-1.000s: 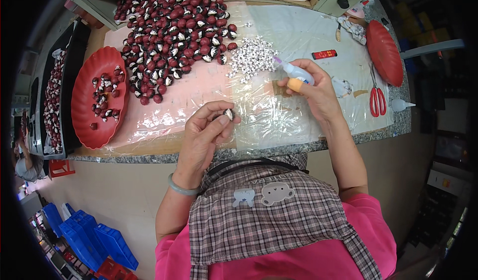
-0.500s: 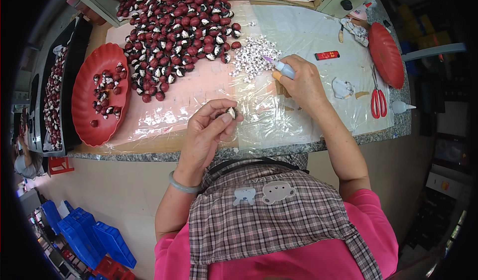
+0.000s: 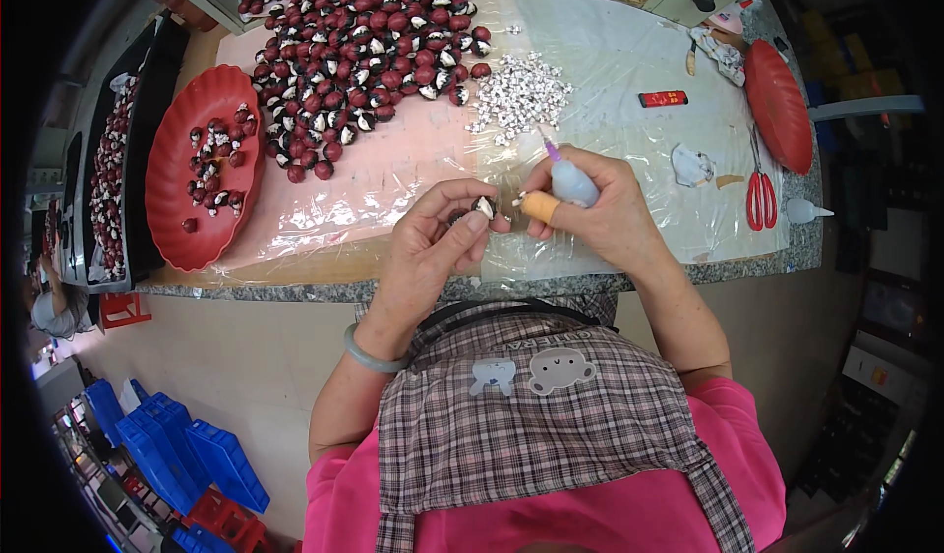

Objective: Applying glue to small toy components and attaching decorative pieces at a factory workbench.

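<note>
My left hand [image 3: 433, 233] pinches a small round black-and-white piece [image 3: 483, 207] between thumb and fingers. A second dark piece seems to be tucked behind the thumb. Just right of it, my right hand [image 3: 610, 204] grips a squeeze bottle [image 3: 572, 184] of pale blue liquid, its purple nozzle pointing up and away. An orange cover wraps the right thumb [image 3: 539, 207], and a tiny white bit [image 3: 518, 200] shows at its tip. Beyond the hands lies a heap of tiny white pieces [image 3: 521, 96]. To its left spreads a big pile of dark red, black and white balls [image 3: 364, 61].
A red scalloped dish [image 3: 162, 199] with several decorated balls stands at left, beside a black tray [image 3: 147, 111]. At right lie red-handled scissors [image 3: 761, 199], a second squeeze bottle [image 3: 806, 211], a red packet [image 3: 664, 99] and another red dish [image 3: 777, 101]. Plastic sheeting covers the table.
My right hand has come back from the white heap toward my left hand, now with a tiny white bit at its thumb tip. The bottle's nozzle has swung upward.
</note>
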Available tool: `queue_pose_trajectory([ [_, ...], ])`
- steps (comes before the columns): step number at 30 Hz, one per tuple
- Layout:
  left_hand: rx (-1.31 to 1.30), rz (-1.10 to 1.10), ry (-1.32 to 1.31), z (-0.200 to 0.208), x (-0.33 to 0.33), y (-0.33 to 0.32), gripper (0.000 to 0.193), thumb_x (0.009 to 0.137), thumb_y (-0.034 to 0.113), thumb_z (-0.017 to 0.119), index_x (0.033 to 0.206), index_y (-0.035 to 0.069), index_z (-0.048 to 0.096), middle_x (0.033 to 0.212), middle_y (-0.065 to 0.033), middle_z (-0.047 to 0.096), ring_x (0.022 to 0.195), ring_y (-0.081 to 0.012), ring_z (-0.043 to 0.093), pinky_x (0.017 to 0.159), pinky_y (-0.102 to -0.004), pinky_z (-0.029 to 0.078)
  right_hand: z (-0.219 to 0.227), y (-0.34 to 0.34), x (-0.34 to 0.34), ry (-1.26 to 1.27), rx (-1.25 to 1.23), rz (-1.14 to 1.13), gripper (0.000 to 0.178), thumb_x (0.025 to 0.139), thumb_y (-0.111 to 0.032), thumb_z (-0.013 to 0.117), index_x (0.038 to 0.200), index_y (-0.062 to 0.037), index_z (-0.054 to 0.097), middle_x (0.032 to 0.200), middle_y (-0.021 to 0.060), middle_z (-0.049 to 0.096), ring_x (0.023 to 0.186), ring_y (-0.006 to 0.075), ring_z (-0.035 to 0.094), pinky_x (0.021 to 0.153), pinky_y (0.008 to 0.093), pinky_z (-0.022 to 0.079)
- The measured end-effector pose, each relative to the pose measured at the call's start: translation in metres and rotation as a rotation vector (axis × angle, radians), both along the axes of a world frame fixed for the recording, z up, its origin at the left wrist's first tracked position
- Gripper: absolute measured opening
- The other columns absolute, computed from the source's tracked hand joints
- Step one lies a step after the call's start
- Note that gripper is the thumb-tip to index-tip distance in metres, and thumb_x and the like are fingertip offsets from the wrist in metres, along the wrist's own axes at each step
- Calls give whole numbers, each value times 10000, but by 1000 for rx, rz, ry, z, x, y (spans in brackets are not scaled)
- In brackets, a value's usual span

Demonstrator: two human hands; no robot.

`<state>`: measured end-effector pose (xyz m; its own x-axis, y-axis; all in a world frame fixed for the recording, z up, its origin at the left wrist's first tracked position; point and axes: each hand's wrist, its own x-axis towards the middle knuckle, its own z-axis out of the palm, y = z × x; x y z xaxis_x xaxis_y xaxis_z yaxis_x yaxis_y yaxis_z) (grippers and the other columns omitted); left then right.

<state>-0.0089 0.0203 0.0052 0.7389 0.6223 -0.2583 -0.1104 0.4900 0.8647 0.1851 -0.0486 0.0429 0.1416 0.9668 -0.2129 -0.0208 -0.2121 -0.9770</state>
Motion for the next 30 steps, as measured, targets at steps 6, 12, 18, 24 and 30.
queue_pose_trajectory([
  [6, 120, -19, 82, 4, -1, -4, 313, 939, 138, 560, 1242, 60, 543, 901, -13, 627, 685, -35, 459, 582, -165, 393, 1, -3, -14, -20, -29, -38, 106, 810, -54, 684, 883, 11, 642, 728, 45, 649, 639, 89, 626, 586, 214, 511],
  [12, 310, 25, 146, 1, 2, -9, 267, 908, 106, 585, 1162, 28, 593, 894, -22, 629, 707, -56, 500, 625, -196, 435, -10, -9, -16, -295, 65, -41, 97, 787, -50, 697, 842, 5, 640, 669, 47, 644, 605, 105, 629, 560, 228, 509],
  [18, 666, 131, 252, 4, 8, -11, 234, 879, 72, 583, 1105, 14, 610, 969, -114, 650, 803, -188, 631, 724, -297, 497, -9, -10, -27, -305, 48, -66, 90, 816, -18, 679, 881, 33, 645, 761, 61, 653, 644, 99, 634, 572, 217, 508],
  [24, 688, 154, 280, 11, 2, -8, 219, 865, 64, 587, 1076, 11, 609, 952, -140, 641, 829, -235, 642, 725, -321, 501, -12, -6, -31, -134, 60, -88, 109, 795, -35, 697, 881, 9, 646, 721, 77, 651, 641, 128, 661, 566, 243, 521],
  [30, 886, 135, 246, 9, 6, -14, 211, 844, 26, 582, 1054, 17, 597, 893, -131, 610, 817, -264, 609, 715, -334, 480, -11, -18, -34, -223, 106, -138, 71, 807, 4, 667, 873, 13, 643, 724, 61, 646, 608, 104, 639, 542, 220, 502],
])
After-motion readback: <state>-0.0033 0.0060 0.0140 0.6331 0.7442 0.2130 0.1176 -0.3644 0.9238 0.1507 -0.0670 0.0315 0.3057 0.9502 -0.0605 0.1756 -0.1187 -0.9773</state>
